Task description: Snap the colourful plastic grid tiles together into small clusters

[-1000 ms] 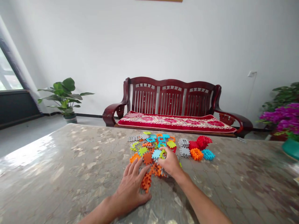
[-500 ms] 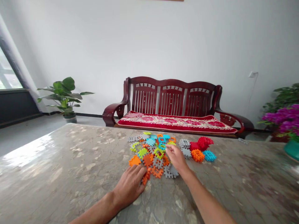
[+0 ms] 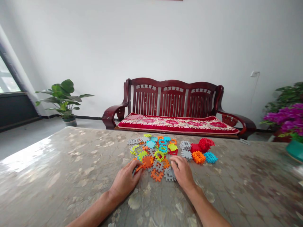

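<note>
A pile of flat, notched plastic building pieces in orange, grey, green and blue lies on the marble-patterned table. My left hand is at the pile's near-left edge and pinches a thin orange piece between thumb and fingers. My right hand rests palm down at the near-right edge, its fingertips beside a grey piece, holding nothing. To the right of the pile stand built-up clusters: grey, red, orange and blue.
A dark red wooden bench with a red cushion stands behind the table. A potted green plant is on the floor at left. Purple flowers and a teal pot sit at the table's right edge.
My left hand lifted off the orange pieces, drew back and now pinches one. My right hand reached into the pile, then came back to its near-right edge.
</note>
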The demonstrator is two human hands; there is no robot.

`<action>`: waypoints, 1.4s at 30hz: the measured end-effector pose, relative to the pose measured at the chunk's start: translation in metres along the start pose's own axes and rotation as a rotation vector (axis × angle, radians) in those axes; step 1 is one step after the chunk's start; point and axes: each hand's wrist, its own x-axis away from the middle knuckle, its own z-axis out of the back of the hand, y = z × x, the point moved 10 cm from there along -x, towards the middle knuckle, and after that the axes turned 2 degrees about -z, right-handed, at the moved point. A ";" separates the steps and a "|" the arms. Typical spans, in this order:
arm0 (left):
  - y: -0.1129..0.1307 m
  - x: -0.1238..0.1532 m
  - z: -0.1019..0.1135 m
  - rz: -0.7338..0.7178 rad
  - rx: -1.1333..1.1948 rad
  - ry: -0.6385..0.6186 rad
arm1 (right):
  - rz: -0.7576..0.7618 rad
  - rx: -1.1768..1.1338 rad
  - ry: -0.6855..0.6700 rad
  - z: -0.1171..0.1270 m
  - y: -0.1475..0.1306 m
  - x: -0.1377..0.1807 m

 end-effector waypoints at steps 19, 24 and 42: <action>-0.077 -0.051 0.013 0.569 0.905 0.212 | -0.024 -0.095 0.034 0.005 0.005 -0.002; -0.094 -0.061 0.028 0.494 0.903 0.340 | 0.043 -0.041 -0.062 0.006 -0.012 -0.001; -0.113 -0.042 0.029 0.343 0.151 0.339 | 0.277 0.116 -0.336 -0.012 -0.042 0.014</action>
